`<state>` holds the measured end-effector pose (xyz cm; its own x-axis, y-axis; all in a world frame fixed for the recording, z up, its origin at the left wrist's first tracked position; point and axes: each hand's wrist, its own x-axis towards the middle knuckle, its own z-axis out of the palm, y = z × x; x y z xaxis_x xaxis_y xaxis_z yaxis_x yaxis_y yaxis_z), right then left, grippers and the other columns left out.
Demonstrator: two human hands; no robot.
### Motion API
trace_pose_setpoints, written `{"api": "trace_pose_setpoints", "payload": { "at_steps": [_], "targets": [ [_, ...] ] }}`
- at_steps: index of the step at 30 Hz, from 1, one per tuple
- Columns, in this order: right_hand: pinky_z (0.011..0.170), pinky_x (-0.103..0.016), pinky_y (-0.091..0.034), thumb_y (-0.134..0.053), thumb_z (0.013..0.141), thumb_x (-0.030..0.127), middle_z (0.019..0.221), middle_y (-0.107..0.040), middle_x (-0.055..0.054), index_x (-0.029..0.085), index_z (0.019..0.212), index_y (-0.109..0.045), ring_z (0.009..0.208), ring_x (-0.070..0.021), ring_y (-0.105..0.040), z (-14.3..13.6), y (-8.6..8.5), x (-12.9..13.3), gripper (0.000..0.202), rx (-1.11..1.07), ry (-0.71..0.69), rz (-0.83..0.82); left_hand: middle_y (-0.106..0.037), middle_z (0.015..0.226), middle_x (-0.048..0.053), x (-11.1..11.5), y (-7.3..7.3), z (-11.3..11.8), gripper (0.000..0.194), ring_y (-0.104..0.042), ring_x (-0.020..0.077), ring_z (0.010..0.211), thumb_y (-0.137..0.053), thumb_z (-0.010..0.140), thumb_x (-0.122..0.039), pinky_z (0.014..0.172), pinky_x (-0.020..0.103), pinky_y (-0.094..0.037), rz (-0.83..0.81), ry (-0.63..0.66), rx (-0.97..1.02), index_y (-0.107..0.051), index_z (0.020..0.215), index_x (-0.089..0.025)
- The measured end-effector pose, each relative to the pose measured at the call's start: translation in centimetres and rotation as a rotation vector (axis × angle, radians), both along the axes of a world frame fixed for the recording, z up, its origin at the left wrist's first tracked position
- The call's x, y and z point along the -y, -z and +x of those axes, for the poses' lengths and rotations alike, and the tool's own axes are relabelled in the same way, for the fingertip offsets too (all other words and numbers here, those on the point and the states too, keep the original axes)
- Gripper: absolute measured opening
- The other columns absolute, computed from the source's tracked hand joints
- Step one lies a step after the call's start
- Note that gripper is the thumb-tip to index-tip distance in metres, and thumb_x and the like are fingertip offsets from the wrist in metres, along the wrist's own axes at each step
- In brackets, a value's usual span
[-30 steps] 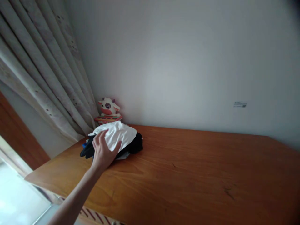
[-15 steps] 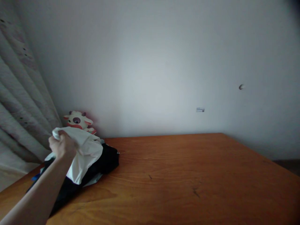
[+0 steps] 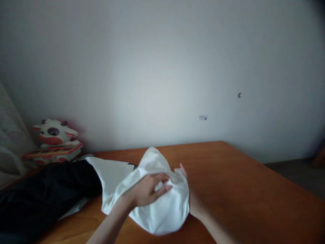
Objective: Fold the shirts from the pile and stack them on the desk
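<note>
So the floppy, rumpled white cloth (image 3: 164, 213) is right at the fingers of both hands, bunched up above the brown wooden worktop (image 3: 228, 196). The left hand (image 3: 146, 192) is laid across the near side of it, thumb and index curved toward each other with white fabric showing in the little loop between them. Can't honestly tell if the tips are pinching a fold or just resting on it. The right hand (image 3: 195, 203) is up against the cloth's right edge, a fingertip or so poking up past the fabric. The rest of those fingers are hidden, so no clue how tightly they're gripping.

One flap of the white stuff trails off left of the left fingers and reaches the edge of a crumpled black fabric garment (image 3: 56, 186), which has a pale grey bit of cloth (image 3: 76, 208) sticking out from under it. Further left and beyond the fingers there's a white-and-red plastic cow toy with a small keyboard (image 3: 54, 144), next to a pale fabric curtain (image 3: 10, 125). Past the fingertips it's a plain grey-white wall (image 3: 152, 84), with a small printed label (image 3: 202, 117) and a roundish dark mark (image 3: 240, 95) up to their right.
</note>
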<state>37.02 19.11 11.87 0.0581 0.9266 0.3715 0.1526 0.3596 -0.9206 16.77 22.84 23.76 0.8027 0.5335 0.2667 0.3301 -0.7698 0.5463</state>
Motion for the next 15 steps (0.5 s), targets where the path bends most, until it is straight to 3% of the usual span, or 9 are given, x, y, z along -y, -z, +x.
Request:
{"api": "trace_pose_setpoints", "payload": {
  "at_steps": [3, 6, 8, 10, 15],
  "targets": [
    [0.108, -0.048, -0.046, -0.067, 0.083, 0.035, 0.131, -0.066, -0.012, 0.023, 0.129, -0.06, 0.12, -0.0297, -0.063, 0.5, 1.9, -1.2, 0.048, 0.113, 0.046, -0.007, -0.072, 0.118, 0.007, -0.4, 5.2, 0.6, 0.035, -0.068, 0.0242, 0.108, -0.048, 0.098, -0.046, 0.096, 0.037, -0.052, 0.077, 0.041, -0.1, -0.062, 0.122, -0.024],
    [0.084, -0.04, -0.056, -0.063, 0.082, 0.03, 0.093, -0.077, -0.009, 0.021, 0.089, -0.071, 0.089, -0.0269, -0.071, 1.3, 2.0, -2.4, 0.014, 0.184, 0.066, -0.052, -0.07, 0.121, 0.009, -2.0, 8.1, -0.3, 0.032, -0.064, 0.0248, 0.114, -0.047, 0.098, -0.037, 0.102, 0.041, -0.05, 0.204, -0.077, -0.053, -0.059, 0.124, -0.024],
    [0.072, -0.036, -0.057, -0.06, 0.083, 0.033, 0.08, -0.077, -0.007, 0.022, 0.077, -0.07, 0.078, -0.0254, -0.07, 1.9, 1.6, -3.8, 0.016, 0.175, 0.03, -0.072, -0.069, 0.12, 0.011, -3.2, 9.2, -1.5, 0.031, -0.064, 0.026, 0.113, -0.049, 0.096, -0.038, 0.101, 0.043, -0.05, 0.293, -0.193, -0.032, -0.06, 0.121, -0.022],
    [0.071, -0.037, -0.057, -0.059, 0.084, 0.039, 0.078, -0.077, -0.007, 0.023, 0.072, -0.07, 0.078, -0.0269, -0.071, 2.5, 1.3, -5.3, 0.023, 0.147, 0.041, -0.071, -0.067, 0.122, 0.012, -4.1, 9.9, -2.7, 0.038, -0.064, 0.0276, 0.112, -0.054, 0.093, -0.044, 0.1, 0.044, -0.051, 0.354, -0.271, -0.038, -0.059, 0.123, -0.021],
    [0.075, -0.042, -0.059, -0.06, 0.084, 0.051, 0.085, -0.079, -0.011, 0.022, 0.079, -0.075, 0.086, -0.0323, -0.073, 3.3, 2.0, -7.1, 0.033, 0.052, 0.193, -0.085, -0.062, 0.134, 0.013, -4.9, 10.7, -5.7, 0.07, -0.061, 0.0331, 0.118, -0.066, 0.079, -0.064, 0.1, 0.049, -0.051, 0.469, -0.333, -0.154, -0.055, 0.136, -0.026]
  ]
}}
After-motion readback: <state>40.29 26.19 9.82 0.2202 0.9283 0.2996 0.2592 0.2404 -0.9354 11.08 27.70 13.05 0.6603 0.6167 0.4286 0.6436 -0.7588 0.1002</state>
